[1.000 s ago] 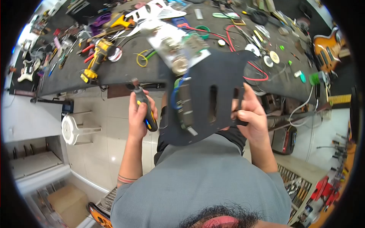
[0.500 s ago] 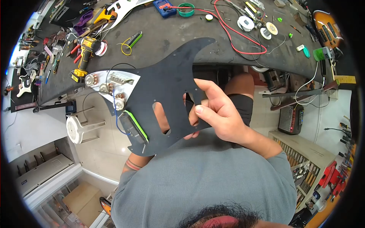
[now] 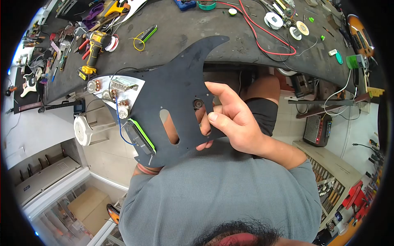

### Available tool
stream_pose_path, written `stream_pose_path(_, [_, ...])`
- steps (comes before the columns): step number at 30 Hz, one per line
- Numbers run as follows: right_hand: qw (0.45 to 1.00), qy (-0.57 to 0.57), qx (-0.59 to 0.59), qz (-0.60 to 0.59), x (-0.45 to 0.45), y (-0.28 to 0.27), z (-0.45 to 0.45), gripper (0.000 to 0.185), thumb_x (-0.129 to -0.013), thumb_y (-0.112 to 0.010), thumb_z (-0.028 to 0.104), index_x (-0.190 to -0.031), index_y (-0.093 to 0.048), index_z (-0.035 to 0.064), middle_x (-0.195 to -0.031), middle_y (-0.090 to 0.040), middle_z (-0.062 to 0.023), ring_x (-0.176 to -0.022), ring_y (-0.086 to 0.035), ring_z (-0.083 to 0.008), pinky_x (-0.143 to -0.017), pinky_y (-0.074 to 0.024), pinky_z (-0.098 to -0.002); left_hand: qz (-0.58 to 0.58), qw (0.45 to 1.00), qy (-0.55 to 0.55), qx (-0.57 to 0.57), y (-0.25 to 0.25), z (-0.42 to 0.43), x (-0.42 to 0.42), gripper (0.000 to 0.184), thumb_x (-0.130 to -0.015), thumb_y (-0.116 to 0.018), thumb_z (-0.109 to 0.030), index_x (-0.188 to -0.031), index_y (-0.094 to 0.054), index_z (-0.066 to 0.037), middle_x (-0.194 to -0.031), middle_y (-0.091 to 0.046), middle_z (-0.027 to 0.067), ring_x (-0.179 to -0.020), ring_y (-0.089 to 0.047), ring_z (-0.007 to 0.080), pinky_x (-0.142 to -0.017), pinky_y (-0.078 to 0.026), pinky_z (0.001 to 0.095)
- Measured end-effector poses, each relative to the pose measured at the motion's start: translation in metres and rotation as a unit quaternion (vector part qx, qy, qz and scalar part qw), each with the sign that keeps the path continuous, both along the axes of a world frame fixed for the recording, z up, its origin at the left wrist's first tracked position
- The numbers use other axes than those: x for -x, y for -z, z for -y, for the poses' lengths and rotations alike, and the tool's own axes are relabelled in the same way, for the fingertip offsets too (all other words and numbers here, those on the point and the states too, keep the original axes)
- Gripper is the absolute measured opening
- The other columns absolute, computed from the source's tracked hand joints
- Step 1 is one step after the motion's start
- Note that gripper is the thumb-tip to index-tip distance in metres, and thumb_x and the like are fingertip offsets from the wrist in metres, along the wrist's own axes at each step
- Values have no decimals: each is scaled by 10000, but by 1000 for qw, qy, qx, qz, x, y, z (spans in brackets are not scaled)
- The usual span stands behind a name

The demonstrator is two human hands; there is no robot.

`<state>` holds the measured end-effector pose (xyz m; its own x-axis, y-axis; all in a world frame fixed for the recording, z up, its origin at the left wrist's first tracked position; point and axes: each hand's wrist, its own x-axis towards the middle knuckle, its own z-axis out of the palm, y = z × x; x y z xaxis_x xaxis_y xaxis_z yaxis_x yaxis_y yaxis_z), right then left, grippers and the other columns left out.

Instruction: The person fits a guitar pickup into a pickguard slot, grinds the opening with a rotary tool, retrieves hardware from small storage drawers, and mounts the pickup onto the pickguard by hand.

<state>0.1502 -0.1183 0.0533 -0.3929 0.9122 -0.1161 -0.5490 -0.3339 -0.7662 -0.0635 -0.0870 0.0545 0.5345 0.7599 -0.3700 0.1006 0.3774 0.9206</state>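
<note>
A black guitar pickguard [image 3: 180, 94] is held over my lap, its wired underside facing me. My right hand [image 3: 236, 119] grips its right edge, thumb on the near face and other fingers behind. A silvery shield plate [image 3: 133, 93] at its upper left carries several potentiometers [image 3: 123, 110] and a switch [image 3: 123, 85]. Below them sits a black pickup [image 3: 139, 137] with a bright green side, joined by a blue wire [image 3: 119, 119]. Two pickup slots are unfilled. Of my left arm only the wrist [image 3: 148, 169] shows below the pickguard; the hand is hidden behind it.
On the dark workbench [image 3: 176, 37] lie a yellow cordless drill [image 3: 94, 53], a green-edged pickup [image 3: 147, 35], red cable [image 3: 256, 33] and wire spools [image 3: 274, 20]. A white stool [image 3: 82, 130] stands left, a small amplifier [image 3: 317, 129] right.
The pickguard and right hand have shifted slightly left, with the pickguard tilting a little. A dark round part now shows through the right slot. The grip stays the same.
</note>
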Motion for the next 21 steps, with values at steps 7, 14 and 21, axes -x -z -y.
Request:
stream_pose_path(7, [1000,4,-4,-2,-1,7,0,611,-1144,-445,61,-1709,-214,79,-1065,-668,-122,-864,-731,-184,-769,-655,-349,120,984,-57,118,-5,-3,-2,524,-1087,-657,-367,-1484,-543,-44,-1270,-653,110,-1076,-689,232,-890,-575,367])
stream_pose_path(14, [1000,8,6,1,0,7,-2,637,-1137,-449,61,-1721,-196,93,-1017,-687,-121,-845,-747,-198,-775,-654,-353,280,929,-101,221,-21,-2,-3,527,-1095,-670,-380,-1480,-537,-45,-1242,-663,130,-972,-710,242,-786,-600,359])
stream_pose_path(21, [1000,-2,-1,18,-3,9,-5,606,-1139,-444,61,-1701,-222,100,-997,-704,-143,-922,-736,-220,-799,-715,-494,208,959,-64,184,-1,-9,-1,511,-1119,-638,-387,-1465,-537,-24,-1146,-689,145,-924,-723,241,-741,-611,340])
